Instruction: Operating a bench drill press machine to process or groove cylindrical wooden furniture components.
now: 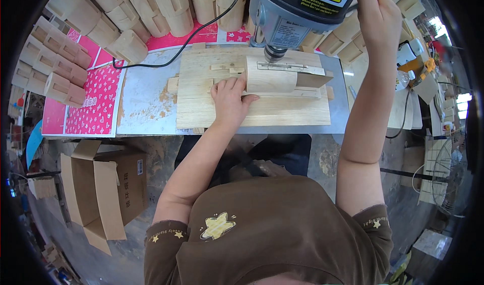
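A pale wooden cylinder lies on its side on a wooden board jig. Against its left end, my left hand presses with curled fingers, thumb along the near side. The chuck of a grey-blue drill press is over the cylinder's upper side; whether a bit touches the wood is hidden. At the cylinder's right end stands a flat wooden piece. My right hand is raised beside the machine's right side, fingers curled and partly cut off by the upper edge, so what they hold cannot be made out.
Stacked wooden cylinders with slots stand at the left and back on pink patterned sheets. A black cable crosses the table. Sawdust lies left of the board. An open cardboard box sits below the table at left.
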The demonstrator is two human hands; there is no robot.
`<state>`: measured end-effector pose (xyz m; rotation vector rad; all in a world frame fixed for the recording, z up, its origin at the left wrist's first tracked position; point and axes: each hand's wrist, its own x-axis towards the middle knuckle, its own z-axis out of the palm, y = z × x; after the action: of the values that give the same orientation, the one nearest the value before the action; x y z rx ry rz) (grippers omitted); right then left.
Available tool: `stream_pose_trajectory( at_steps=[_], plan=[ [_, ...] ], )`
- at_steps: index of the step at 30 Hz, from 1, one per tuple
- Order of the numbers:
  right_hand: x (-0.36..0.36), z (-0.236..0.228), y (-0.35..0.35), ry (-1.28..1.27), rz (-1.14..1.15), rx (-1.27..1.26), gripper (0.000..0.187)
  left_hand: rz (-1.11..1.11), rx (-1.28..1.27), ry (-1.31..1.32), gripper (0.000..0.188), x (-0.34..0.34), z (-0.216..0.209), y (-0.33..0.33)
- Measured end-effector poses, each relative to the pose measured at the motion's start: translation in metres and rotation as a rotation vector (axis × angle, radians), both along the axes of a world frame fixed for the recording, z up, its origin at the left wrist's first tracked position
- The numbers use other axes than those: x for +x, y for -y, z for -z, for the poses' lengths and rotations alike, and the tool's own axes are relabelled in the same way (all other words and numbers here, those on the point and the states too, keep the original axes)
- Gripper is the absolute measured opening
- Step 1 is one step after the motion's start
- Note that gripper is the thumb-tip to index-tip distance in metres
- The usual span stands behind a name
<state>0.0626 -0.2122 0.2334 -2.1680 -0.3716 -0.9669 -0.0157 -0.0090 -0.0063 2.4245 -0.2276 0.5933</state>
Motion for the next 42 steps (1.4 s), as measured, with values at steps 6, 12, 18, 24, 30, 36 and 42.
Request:
stream_pose_trajectory(
  at_steps=[6,12,18,24,30,36,42],
  plan=[
    [-0.077,0.061,0.0,0.026,-0.075,0.012,0.015,-0.009,0.002,0.006,0.063,0.0,-0.001,0.0],
    [-0.066,0.144,-0.011,0.197,-0.1,0.018,0.007,-0.004,0.0,0.018,0.062,0.0,-0.003,0.001],
    [-0.054,0.163,-0.004,0.3,-0.162,-0.023,0.007,-0.02,0.007,0.027,0.062,0.0,-0.004,0.001],
    [-0.052,0.072,0.004,0.27,-0.052,0.075,0.018,-0.044,0.023,0.063,0.062,0.002,0.004,0.0],
    [0.037,0.003,0.002,0.053,0.123,-0.014,0.035,-0.001,-0.13,0.066,0.057,0.008,0.001,-0.003],
    [0.046,0.029,0.011,0.003,-0.196,0.254,0.035,0.038,-0.256,-0.097,0.049,0.01,-0.001,-0.002],
    [-0.013,0.125,0.038,-0.182,-0.313,-0.395,0.037,0.181,-0.367,-0.109,0.046,0.023,0.003,-0.014]
  ],
)
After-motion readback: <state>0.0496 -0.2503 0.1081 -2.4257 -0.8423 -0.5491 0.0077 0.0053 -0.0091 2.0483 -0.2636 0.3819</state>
